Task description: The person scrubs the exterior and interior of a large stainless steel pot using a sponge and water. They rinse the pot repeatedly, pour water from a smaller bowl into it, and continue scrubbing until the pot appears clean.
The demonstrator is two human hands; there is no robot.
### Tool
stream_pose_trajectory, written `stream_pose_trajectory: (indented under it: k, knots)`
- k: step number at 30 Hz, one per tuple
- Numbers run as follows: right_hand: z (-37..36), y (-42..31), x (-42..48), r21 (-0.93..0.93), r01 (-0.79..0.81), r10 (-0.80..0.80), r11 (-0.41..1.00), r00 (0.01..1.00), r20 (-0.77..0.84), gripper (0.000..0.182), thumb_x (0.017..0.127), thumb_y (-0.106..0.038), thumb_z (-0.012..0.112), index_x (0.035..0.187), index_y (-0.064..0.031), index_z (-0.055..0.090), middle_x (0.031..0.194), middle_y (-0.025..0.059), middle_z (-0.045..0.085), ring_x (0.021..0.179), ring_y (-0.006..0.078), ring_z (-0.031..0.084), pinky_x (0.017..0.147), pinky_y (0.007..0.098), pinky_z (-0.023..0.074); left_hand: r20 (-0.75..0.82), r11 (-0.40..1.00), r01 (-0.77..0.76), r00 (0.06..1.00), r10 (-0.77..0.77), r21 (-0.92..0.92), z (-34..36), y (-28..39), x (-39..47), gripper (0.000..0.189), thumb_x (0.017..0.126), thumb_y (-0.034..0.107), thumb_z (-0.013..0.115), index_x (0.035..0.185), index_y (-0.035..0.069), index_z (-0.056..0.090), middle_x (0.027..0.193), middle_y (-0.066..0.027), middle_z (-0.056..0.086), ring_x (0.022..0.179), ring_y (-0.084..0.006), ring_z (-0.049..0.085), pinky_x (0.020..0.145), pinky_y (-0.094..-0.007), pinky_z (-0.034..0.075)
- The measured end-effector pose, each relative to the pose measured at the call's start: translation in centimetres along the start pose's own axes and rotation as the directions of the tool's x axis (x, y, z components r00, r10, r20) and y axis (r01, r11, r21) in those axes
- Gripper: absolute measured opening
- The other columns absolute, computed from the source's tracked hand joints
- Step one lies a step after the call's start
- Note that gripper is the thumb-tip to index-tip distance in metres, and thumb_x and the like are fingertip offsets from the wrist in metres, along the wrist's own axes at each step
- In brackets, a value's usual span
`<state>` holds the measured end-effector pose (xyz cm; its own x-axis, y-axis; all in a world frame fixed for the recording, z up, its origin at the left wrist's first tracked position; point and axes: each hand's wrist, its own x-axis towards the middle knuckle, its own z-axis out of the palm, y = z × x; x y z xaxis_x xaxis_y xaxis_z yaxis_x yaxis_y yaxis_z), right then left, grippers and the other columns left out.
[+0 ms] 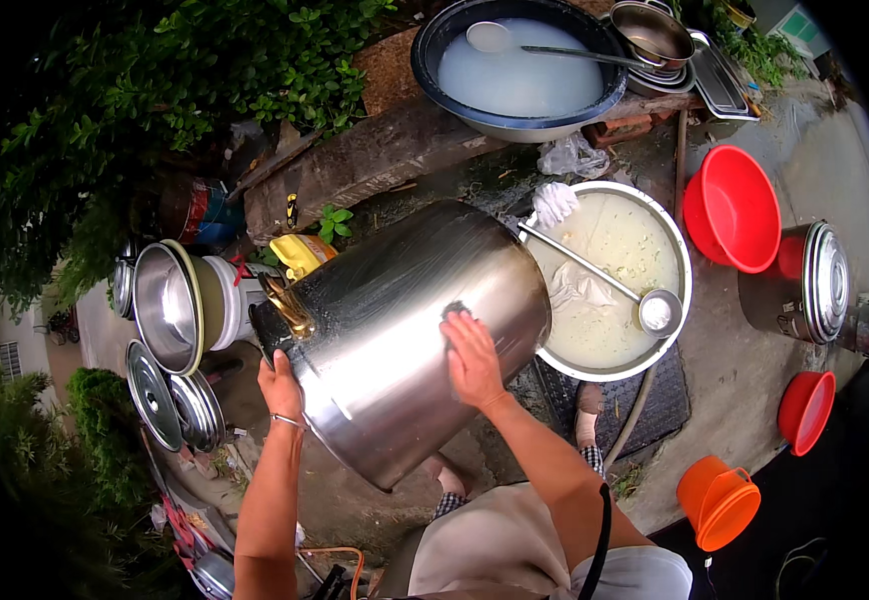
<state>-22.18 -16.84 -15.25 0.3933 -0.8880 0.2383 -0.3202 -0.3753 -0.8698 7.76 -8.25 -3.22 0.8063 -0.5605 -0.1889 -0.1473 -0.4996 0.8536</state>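
Note:
A large stainless-steel stockpot (404, 322) lies tilted on its side in front of me, dark stains along its upper side and base end. My left hand (281, 386) grips its rim at the left, just below a brass-coloured loop handle (288, 306). Against the pot's shiny wall, my right hand (472, 356) presses a dark scouring pad (455, 308) under its fingertips. Right of the pot stands a wide metal basin (686, 300) of cloudy water with floating bits and a submerged cloth (581, 289). A long-handled ladle (659, 311) lies across it, and a white glove (554, 204) hangs over its rim.
A dark tub (427, 71) of cloudy liquid stands on a ledge (374, 157) ahead. At right are a red basin (734, 210), a lidded pot (794, 285) and an orange bucket (716, 499). Steel bowls (172, 307) and lids (153, 394) stand left, near a yellow jug (299, 255).

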Motion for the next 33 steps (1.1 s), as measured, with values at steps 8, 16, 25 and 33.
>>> stream_pose_trajectory:
  k: [8, 16, 25, 33]
  knots:
    - [2.1, -0.2, -0.7, 0.036, -0.259, 0.261, 0.965, 0.956, -0.137, 0.045, 0.092, -0.012, 0.048, 0.136, -0.0029, 0.047, 0.144, 0.0175, 0.043, 0.136, 0.0360, 0.036, 0.113, 0.0465, 0.0263, -0.030, 0.996, 0.061, 0.998, -0.063, -0.061, -0.4, -1.5, 0.7, 0.023, 0.100, 0.021, 0.051, 0.108, 0.000, 0.059, 0.092, 0.0020, 0.060, 0.078, -0.0080, 0.050, 0.074, -0.0248, 0.042]
    - [3.5, -4.1, 2.7, 0.117, 0.047, -0.055, 0.992, 0.996, 0.072, 0.049, 0.091, -0.012, 0.051, 0.138, -0.0021, 0.043, 0.138, 0.0164, 0.051, 0.132, 0.0326, 0.044, 0.110, 0.0449, 0.0317, -0.069, 0.990, 0.091, 0.994, -0.084, 0.104, 0.4, 2.2, 0.8, 0.054, 0.100, 0.047, 0.043, 0.114, -0.003, 0.060, 0.100, -0.0039, 0.062, 0.088, -0.0136, 0.052, 0.083, -0.0281, 0.042]
    - [7.0, -13.7, 8.0, 0.298, 0.004, -0.050, 0.955, 0.988, 0.148, 0.040, 0.095, -0.008, 0.044, 0.133, 0.0013, 0.043, 0.128, 0.0150, 0.059, 0.123, 0.0350, 0.050, 0.106, 0.0438, 0.0357, 0.029, 0.935, 0.237, 0.971, -0.238, -0.263, 5.2, 3.9, 1.0, 0.073, 0.100, 0.057, 0.034, 0.135, -0.005, 0.047, 0.136, -0.0134, 0.051, 0.121, -0.0193, 0.046, 0.106, -0.0307, 0.031]
    - [4.9, -17.9, 5.1, 0.342, 0.140, -0.199, 0.929, 0.969, 0.145, 0.038, 0.093, -0.005, 0.043, 0.130, 0.0012, 0.048, 0.128, 0.0186, 0.057, 0.121, 0.0371, 0.050, 0.106, 0.0471, 0.0346, 0.134, 0.748, 0.320, 0.944, -0.300, -0.581, 5.5, 3.6, 0.2, 0.056, 0.101, 0.050, 0.036, 0.120, 0.001, 0.057, 0.115, -0.0087, 0.061, 0.106, -0.0165, 0.053, 0.096, -0.0315, 0.040]
